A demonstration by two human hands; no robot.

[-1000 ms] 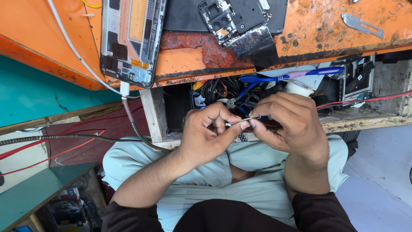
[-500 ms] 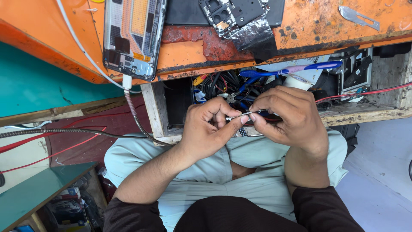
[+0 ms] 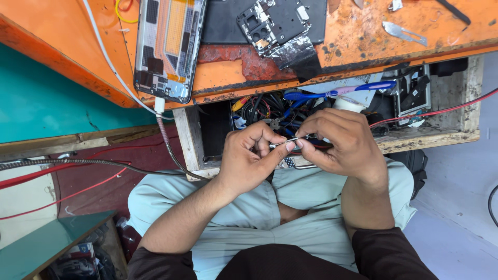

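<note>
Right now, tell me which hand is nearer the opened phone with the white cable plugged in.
Left. The left hand sits just below-right of the opened phone; the right hand is farther right.

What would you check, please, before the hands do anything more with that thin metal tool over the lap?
1. Both hands on the tool: left hand and right hand pinch the thin metal tool between their fingertips. Ok.
2. What the tool's tip grips: hidden by the fingers. Cannot tell.
3. Opened phone on the orange bench: lies flat, but its lower end sits at the bench edge. Not ok.
4. White cable: plugged into the phone's lower end, trailing across the bench. Ok.
5. Scalpel blade: lies bare on the bench, away from both hands. Ok.
6. Drawer below the bench: open and crowded with wires. Not ok.
</note>
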